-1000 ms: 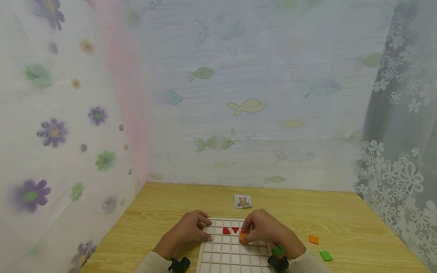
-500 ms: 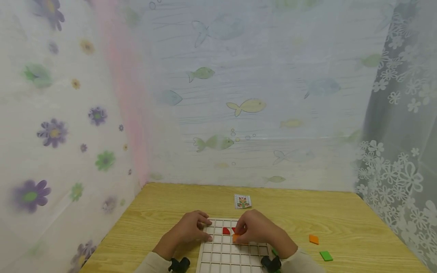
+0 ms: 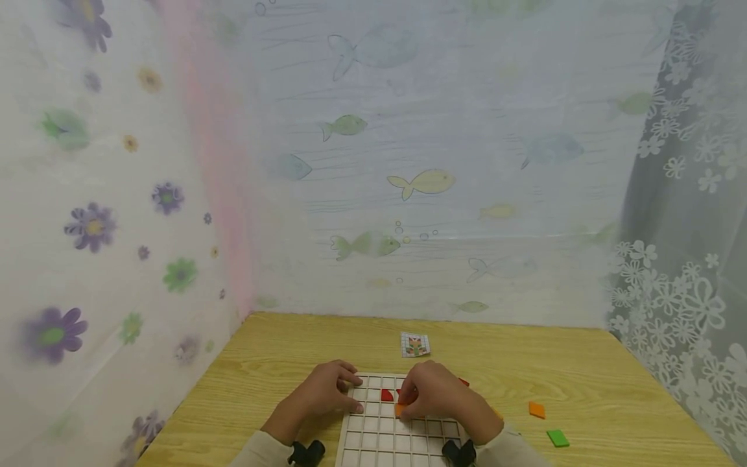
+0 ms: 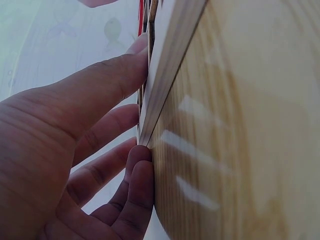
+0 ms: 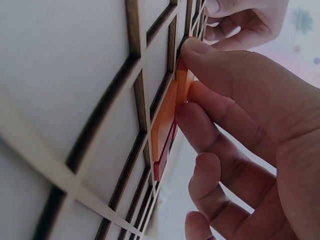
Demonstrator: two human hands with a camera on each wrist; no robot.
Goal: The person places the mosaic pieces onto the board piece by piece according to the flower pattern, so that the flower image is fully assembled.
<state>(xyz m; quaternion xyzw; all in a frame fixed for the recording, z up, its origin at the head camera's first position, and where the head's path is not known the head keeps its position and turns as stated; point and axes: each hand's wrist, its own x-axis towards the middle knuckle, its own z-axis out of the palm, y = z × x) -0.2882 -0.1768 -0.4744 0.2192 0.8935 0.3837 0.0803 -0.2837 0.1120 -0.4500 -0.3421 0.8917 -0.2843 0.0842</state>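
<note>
"What's the right hand (image 3: 434,392) got?"

"An orange tile (image 5: 182,82), pinched between thumb and finger, right at the grid of the board (image 3: 369,441). Its other fingers curl loosely."

"Is the tile down in a cell?"

"I can't tell whether it's fully seated. A second orange tile (image 5: 164,120) lies on the board just beside it, with a red tile (image 5: 160,169) next to that."

"And the left hand (image 3: 329,389)?"

"Spread at the board's far left corner, thumb well apart from the fingers. The thumb touches the left edge, and the fingers reach round the corner."

"I see red between the hands, too."

"Yes, a quarter-round (image 3: 387,395) in a cell. Just right of it there's a red sliver (image 3: 399,392), mostly behind the right hand's fingers."

"What's on the table (image 3: 280,350)?"

"Over to the right, an orange diamond (image 3: 537,409), and a green tile (image 3: 557,438) a little nearer the person. Some red (image 3: 463,382) peeks out past the right hand and some orange (image 3: 498,413) by the wrist; too little shows to tell their shapes."

"And past the board?"

"A small card (image 3: 415,345) with a coloured pattern on a grid, lying near the wall (image 3: 350,279) with the fish on it."
</note>
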